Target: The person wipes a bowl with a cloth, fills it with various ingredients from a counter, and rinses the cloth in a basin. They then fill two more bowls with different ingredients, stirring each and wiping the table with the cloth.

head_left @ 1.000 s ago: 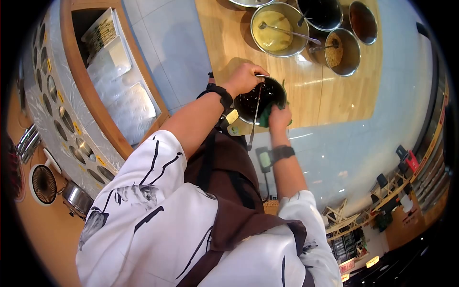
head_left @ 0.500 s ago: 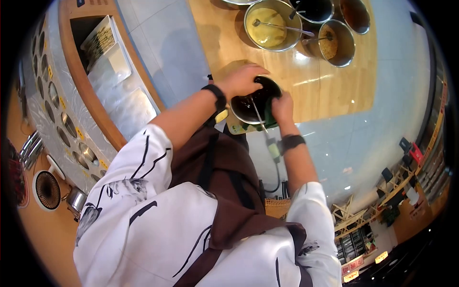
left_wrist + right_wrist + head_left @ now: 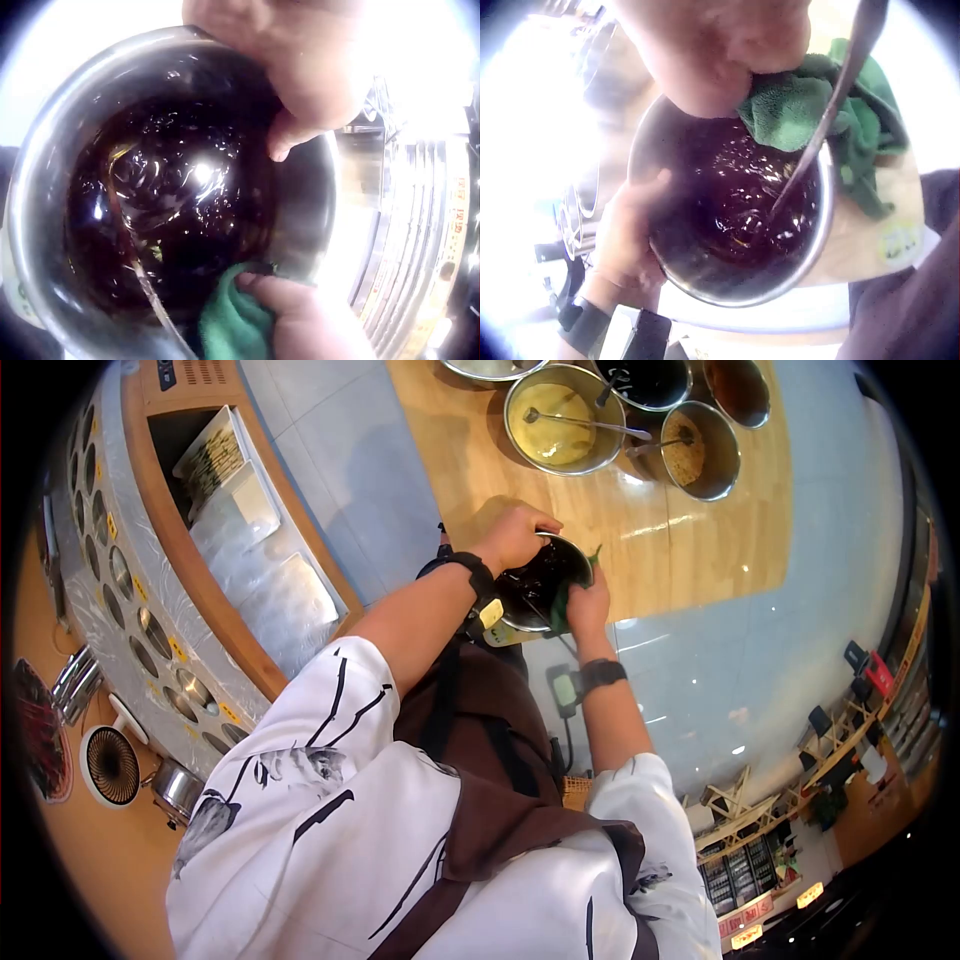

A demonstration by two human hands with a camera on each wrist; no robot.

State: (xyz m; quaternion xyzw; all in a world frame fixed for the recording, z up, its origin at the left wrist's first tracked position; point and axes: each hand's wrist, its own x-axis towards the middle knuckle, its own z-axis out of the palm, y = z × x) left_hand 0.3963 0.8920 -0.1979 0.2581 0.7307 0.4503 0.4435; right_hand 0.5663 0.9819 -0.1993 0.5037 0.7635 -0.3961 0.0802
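L hand (image 3: 515,540) grips 1 bowl (image 3: 301,214), R hand (image 3: 588,605) 1 grn cloth (image 3: 787,116) at rim.

The place is looking like a restaurant's sauce-preparation area. Round, shiny steel bowls of sauce (image 3: 608,446) are standing on a pale wooden surface (image 3: 690,550), while yellow rectangular signs (image 3: 811,895) are glowing across the room.

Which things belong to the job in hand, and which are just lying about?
Likely job: bowl of dark liquid, gripped by left hand; green cloth in right hand; long-handled utensil.

Apparently idle: bowl of yellow mixture, bowl of brown contents, fan.
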